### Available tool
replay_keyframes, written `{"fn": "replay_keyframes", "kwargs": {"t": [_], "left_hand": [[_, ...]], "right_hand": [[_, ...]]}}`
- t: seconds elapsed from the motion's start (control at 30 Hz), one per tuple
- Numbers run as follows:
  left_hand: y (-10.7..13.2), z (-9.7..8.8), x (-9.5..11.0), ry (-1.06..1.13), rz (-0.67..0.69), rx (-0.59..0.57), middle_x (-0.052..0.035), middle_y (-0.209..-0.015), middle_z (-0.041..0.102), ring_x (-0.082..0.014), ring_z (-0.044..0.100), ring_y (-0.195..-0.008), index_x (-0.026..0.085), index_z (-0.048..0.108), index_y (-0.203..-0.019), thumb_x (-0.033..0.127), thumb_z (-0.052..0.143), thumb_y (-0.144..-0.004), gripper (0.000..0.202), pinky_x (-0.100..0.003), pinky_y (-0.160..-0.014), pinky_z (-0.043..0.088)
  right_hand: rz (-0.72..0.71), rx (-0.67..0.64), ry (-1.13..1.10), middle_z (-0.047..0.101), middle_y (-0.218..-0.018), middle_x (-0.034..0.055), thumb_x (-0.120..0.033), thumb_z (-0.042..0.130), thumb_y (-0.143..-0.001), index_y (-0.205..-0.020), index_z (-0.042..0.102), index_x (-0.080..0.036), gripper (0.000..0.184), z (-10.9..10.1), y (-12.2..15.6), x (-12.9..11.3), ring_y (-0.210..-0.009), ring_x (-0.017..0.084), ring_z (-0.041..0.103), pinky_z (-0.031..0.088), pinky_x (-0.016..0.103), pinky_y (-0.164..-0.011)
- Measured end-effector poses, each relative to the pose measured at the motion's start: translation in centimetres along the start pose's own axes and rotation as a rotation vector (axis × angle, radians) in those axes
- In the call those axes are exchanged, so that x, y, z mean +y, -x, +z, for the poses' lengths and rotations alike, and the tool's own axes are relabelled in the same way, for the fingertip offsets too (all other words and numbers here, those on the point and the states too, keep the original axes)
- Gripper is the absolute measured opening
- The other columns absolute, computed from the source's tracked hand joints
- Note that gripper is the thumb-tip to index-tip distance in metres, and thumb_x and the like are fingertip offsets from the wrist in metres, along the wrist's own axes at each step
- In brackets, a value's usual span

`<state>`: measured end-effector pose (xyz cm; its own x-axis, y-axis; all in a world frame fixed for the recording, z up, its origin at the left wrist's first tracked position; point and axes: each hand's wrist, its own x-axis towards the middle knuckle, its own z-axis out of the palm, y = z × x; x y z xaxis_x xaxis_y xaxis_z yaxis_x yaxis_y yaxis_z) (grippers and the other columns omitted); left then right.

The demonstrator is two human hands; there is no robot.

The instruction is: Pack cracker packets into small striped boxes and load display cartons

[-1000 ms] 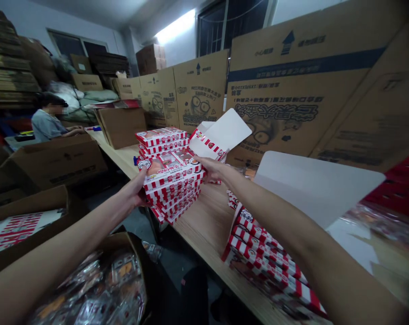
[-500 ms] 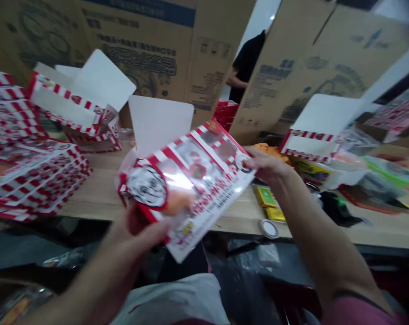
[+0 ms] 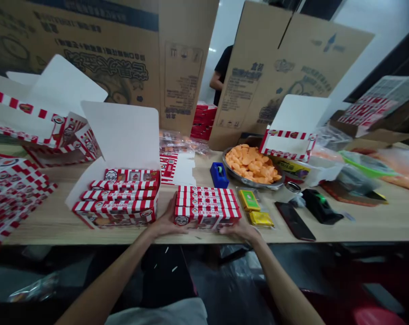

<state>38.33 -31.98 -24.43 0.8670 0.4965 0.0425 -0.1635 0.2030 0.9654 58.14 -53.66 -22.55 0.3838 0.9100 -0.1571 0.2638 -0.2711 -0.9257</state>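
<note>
A stack of red-and-white striped boxes sits on the table's front part. My left hand presses on its left side and my right hand on its right, so the stack is clasped between them. Just left of it stands an open white-lidded carton with several striped boxes inside. To the right of my right hand lie yellow-and-green packets in clear wrapping.
Behind are a blue tape dispenser, a metal bowl of orange pieces and an open striped carton. A phone and black tape dispenser lie right. More striped boxes fill the left. Cardboard rises behind; a person stands beyond.
The single windowed striped box I held tilted in the air is now out of my hands' raised position. Both hands are lower, at the sides of a stack on the table. The view has shifted.
</note>
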Motion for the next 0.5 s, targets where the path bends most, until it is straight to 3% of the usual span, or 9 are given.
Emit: {"fn": "replay_keyframes", "kwargs": {"t": [0.17,0.27,0.33,0.4,0.5], "left_hand": [[0.1,0.4,-1.5,0.068,-0.059,0.138,-0.0117,-0.131,0.055,-0.0360,0.031,-0.138,0.025,0.046,-0.135,0.005,0.083,-0.040,0.104,-0.049,-0.117,0.016],[0.0,0.6,-2.0,-0.059,-0.002,0.117,-0.0102,-0.129,0.056,-0.0336,0.040,-0.133,0.025,0.041,-0.137,0.013,0.085,-0.045,0.103,-0.045,-0.116,0.023],[-0.1,0.7,-2.1,-0.164,0.046,0.087,-0.0105,-0.131,0.055,-0.0321,0.043,-0.130,0.024,0.042,-0.136,0.018,0.085,-0.050,0.097,-0.043,-0.115,0.027],[-0.1,0.6,-2.1,-0.251,0.078,0.061,-0.0113,-0.135,0.051,-0.0313,0.045,-0.129,0.023,0.040,-0.136,0.023,0.084,-0.056,0.091,-0.043,-0.113,0.031],[-0.3,0.6,-1.9,-0.357,0.107,0.028,-0.0109,-0.140,0.046,-0.0319,0.044,-0.129,0.026,0.034,-0.137,0.030,0.083,-0.058,0.093,-0.047,-0.111,0.033]], "right_hand": [[-0.035,-0.005,0.025,0.056,-0.133,0.0025,-0.044,0.077,-0.061,-0.117,0.057,-0.042,0.060,-0.4,-0.9,1.1,-0.128,0.034,0.048,0.034,0.052,-0.113],[-0.032,-0.010,0.038,0.053,-0.137,0.0046,-0.046,0.078,-0.060,-0.123,0.055,-0.040,0.067,-0.6,-0.9,1.4,-0.130,0.034,0.045,0.037,0.050,-0.111],[0.019,-0.088,0.023,0.051,-0.139,0.0075,-0.053,0.079,-0.056,-0.127,0.052,-0.037,0.078,-1.1,-0.5,1.2,-0.131,0.034,0.044,0.036,0.048,-0.111],[0.047,-0.140,0.025,0.043,-0.145,0.0116,-0.067,0.076,-0.050,-0.138,0.043,-0.030,0.101,-2.3,0.0,0.4,-0.134,0.035,0.040,0.032,0.049,-0.113],[-0.036,-0.033,0.220,0.019,-0.156,0.0149,-0.081,0.066,-0.049,-0.150,0.019,-0.021,0.127,-4.6,0.2,-2.1,-0.144,0.035,0.019,0.019,0.051,-0.117]]}}
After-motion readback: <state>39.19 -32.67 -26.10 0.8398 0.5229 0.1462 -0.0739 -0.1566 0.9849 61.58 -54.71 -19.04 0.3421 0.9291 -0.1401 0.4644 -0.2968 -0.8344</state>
